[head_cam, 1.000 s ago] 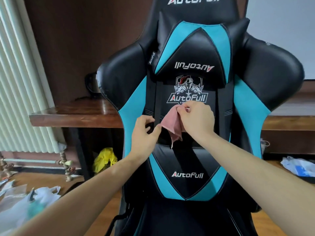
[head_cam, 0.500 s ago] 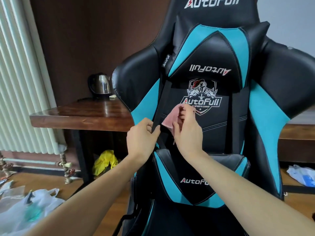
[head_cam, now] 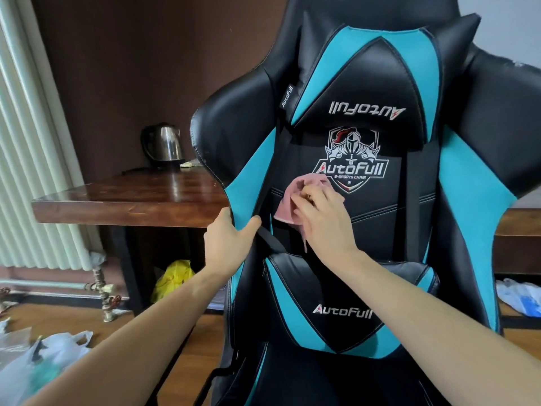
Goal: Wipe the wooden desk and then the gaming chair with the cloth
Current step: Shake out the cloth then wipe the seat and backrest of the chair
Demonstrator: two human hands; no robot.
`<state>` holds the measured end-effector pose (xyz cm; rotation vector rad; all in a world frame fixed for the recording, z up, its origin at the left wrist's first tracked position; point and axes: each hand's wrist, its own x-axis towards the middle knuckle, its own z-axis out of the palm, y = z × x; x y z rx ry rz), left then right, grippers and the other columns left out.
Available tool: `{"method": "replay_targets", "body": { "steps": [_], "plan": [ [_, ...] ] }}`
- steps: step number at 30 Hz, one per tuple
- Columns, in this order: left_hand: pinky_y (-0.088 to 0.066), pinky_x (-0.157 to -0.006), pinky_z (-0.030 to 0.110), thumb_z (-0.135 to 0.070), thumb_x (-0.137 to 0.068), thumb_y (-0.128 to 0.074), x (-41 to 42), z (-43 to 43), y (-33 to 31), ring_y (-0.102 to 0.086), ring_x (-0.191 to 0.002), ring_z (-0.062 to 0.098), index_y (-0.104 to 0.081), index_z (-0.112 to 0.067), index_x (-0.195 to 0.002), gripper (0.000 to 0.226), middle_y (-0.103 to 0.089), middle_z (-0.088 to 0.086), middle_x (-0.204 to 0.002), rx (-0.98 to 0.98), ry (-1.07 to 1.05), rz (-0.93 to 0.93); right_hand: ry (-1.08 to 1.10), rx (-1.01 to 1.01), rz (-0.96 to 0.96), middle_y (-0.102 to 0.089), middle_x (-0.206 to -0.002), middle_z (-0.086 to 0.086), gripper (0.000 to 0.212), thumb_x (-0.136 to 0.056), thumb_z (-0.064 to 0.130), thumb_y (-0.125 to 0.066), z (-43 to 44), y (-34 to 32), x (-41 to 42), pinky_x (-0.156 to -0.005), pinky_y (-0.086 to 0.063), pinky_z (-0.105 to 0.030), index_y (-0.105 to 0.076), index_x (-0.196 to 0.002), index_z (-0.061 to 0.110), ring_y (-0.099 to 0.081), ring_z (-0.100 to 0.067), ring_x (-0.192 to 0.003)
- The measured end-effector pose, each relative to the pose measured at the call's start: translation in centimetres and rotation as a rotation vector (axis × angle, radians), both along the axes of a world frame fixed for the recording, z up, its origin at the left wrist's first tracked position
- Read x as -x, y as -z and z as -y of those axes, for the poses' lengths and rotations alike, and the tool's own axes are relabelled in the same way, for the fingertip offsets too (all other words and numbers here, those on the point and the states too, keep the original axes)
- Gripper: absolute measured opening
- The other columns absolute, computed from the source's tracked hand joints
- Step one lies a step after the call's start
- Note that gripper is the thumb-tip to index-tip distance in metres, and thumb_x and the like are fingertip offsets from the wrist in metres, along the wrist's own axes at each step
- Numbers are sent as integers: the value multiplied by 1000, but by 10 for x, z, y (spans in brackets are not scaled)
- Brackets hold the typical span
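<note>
1. Nearest the camera, low to the gaming chair's left, crumpled white plastic bags (head_cam: 44,364) lie on the wooden floor (head_cam: 67,320).
2. The black and teal faux-leather gaming chair (head_cam: 389,218) faces the camera. A black and teal lumbar cushion (head_cam: 336,288) lettered "AutoFull" rests against the chair's lower backrest.
3. The left hand (head_cam: 228,244) grasps the chair's left edge just above that cushion. Its fingers hook over the teal side panel and its thumb lies on the front, beside a black strap (head_cam: 272,183).
4. The right hand (head_cam: 322,224) clutches a crumpled pink cloth (head_cam: 292,194), its fingers curled into it. It presses the cloth on the chair's black centre panel, just under the shield logo and right of the strap.
5. Above the logo, a black and teal head pillow (head_cam: 369,92) hangs on the chair with its lettering upside down.
6. Behind the chair's left side stands a dark, glossy wooden desk (head_cam: 131,200). A stainless steel kettle (head_cam: 164,145) sits on it near the chair's shoulder.
7. A yellow plastic bag (head_cam: 172,279) lies under the desk, left of the chair. A white ribbed radiator (head_cam: 29,171) stands farther left. A blue and white bag (head_cam: 518,297) lies on the floor to the chair's right.
</note>
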<state>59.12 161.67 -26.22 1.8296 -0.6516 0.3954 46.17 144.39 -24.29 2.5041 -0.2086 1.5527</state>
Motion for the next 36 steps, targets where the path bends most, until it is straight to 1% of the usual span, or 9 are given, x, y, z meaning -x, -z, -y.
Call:
{"method": "replay_targets", "body": {
  "steps": [3, 5, 10, 13, 16, 20, 28, 31, 36],
  "plan": [
    [-43, -51, 8, -65, -74, -65, 0, 0, -2, -65, -78, -12, -63, -33, -94, 38, -72, -21, -85, 29, 2, -46, 123, 35, 70, -59, -138, -10, 35, -88, 7, -72, 0, 4, -10, -111, -35, -47, -72, -122, 15, -45, -34, -137],
    [-44, -52, 7, -62, -72, -66, -1, 0, -3, -66, -78, -12, -64, -33, -92, 35, -73, -24, -83, 41, 12, -73, 84, 81, 61, -58, -144, -18, 33, -92, 7, -63, 0, 10, -15, -118, -32, -49, -71, -124, 6, -44, -40, -143],
    [-49, -66, 17, -60, -72, -63, -2, -1, -2, -68, -77, -5, -64, -36, -93, 32, -72, -24, -87, 46, 24, -98, -21, 465, -289, -59, -145, -22, 47, -87, 6, -54, 10, 21, -9, -132, -12, -44, -67, -131, -2, -38, -41, -147],
    [-49, -66, 18, -60, -73, -63, 2, -3, -3, -69, -79, -3, -63, -37, -95, 32, -73, -23, -89, 40, 39, -98, 49, 501, -336, -46, -160, -17, 56, -94, 9, -56, 19, -9, -8, -130, -16, -49, -53, -149, 5, -28, -38, -157],
    [-45, -64, 16, -61, -73, -62, 2, -3, -4, -69, -79, -2, -63, -36, -96, 34, -72, -22, -89, 41, 40, -93, 198, 434, -271, -31, -168, -19, 61, -104, 33, -52, 22, -62, -20, -130, -13, -50, -41, -158, 7, -17, -38, -160],
    [-44, -60, 15, -61, -74, -62, 3, -2, -4, -68, -76, -4, -62, -36, -98, 35, -72, -22, -89, 31, 34, -100, 271, 391, -172, -32, -168, -19, 61, -97, 14, -47, 9, -68, -31, -131, -10, -46, -42, -157, 3, -19, -38, -159],
    [-41, -60, 17, -58, -78, -60, 10, 1, -4, -66, -75, 1, -61, -31, -97, 33, -70, -18, -86, 29, -1, -113, 126, 720, -495, -55, -151, -16, 59, -85, 4, -50, 10, 5, 8, -131, -9, -42, -59, -143, 1, -39, -36, -151],
    [-42, -62, 22, -55, -83, -62, 14, 4, -3, -64, -77, 4, -61, -30, -99, 30, -70, -15, -88, 26, -27, -123, 102, 700, -570, -46, -158, -14, 58, -93, 9, -50, 17, -23, 5, -129, -20, -47, -49, -151, 4, -28, -35, -155],
    [-39, -60, 17, -55, -87, -62, 15, 6, 0, -65, -78, 3, -61, -29, -109, 34, -70, -17, -93, 19, -40, -108, 342, 504, -331, -24, -169, -23, 70, -91, 10, -41, 22, -94, -21, -129, -16, -53, -30, -159, -3, -15, -43, -158]
  ]
}}
